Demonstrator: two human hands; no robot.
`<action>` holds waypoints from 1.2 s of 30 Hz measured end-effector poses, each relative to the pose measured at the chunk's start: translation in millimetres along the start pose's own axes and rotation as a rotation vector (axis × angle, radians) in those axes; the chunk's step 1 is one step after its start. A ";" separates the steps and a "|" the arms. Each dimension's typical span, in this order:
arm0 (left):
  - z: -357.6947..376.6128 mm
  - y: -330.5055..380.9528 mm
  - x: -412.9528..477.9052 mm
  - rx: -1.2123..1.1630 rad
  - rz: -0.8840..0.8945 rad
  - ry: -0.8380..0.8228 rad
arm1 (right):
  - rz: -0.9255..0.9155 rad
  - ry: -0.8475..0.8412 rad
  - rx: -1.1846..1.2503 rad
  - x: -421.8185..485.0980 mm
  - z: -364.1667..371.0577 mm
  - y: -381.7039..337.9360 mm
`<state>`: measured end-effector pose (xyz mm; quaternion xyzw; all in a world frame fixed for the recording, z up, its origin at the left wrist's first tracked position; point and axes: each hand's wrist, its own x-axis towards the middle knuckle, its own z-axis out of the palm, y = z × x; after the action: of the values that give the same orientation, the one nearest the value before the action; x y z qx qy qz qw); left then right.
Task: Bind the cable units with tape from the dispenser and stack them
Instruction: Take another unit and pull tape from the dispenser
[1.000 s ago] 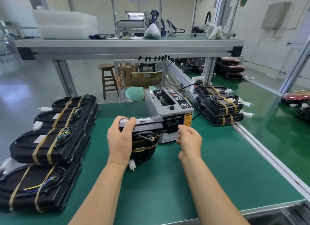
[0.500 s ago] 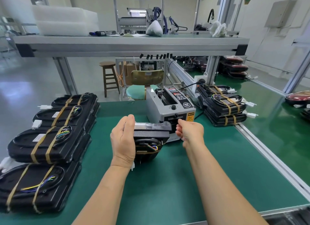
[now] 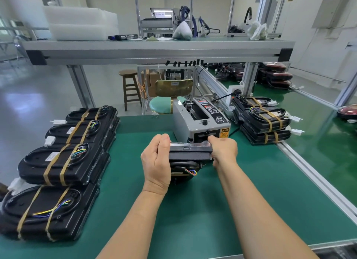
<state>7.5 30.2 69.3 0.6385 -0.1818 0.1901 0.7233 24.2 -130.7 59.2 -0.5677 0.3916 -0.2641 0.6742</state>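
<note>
Whereas half a second ago the right hand (image 3: 224, 150) was at the mouth of the tape dispenser (image 3: 202, 121), apart from the unit, it now grips the right end of the black cable unit (image 3: 190, 155), fingers curled round it. The left hand (image 3: 156, 162) keeps its grip on the left end, fingers wrapped over the top. The unit stands on edge between the hands, just in front of the dispenser; whether its lower edge touches the green tabletop (image 3: 193, 210) I cannot tell. Bound units (image 3: 61, 162) with tan tape bands lie in a row of stacks along the left side, and a further stack (image 3: 262, 121) sits to the right of the dispenser. An aluminium shelf (image 3: 154, 50) spans overhead, carrying white foam trays (image 3: 81, 23). Beyond the tabletop stand a wooden stool (image 3: 129, 88) and a chair (image 3: 160, 105) with a green seat on a glossy floor.
</note>
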 end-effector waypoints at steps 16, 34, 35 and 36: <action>8.2 0.1 6.9 0.204 0.007 0.056 | -0.073 -0.417 0.448 -115.8 -35.5 -17.0; 8.8 5.5 3.5 0.211 0.006 0.065 | 0.269 -0.555 0.655 -125.5 -34.2 -2.3; 8.9 5.0 3.3 0.209 0.010 0.058 | 0.270 -0.556 0.638 -124.4 -35.0 -2.4; 8.8 4.5 3.2 0.205 0.013 0.053 | 0.270 -0.556 0.623 -123.5 -35.8 -2.4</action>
<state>7.8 22.0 75.8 0.7027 -0.1465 0.2290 0.6575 -73.6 -52.4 88.0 -0.3306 0.1675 -0.1160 0.9215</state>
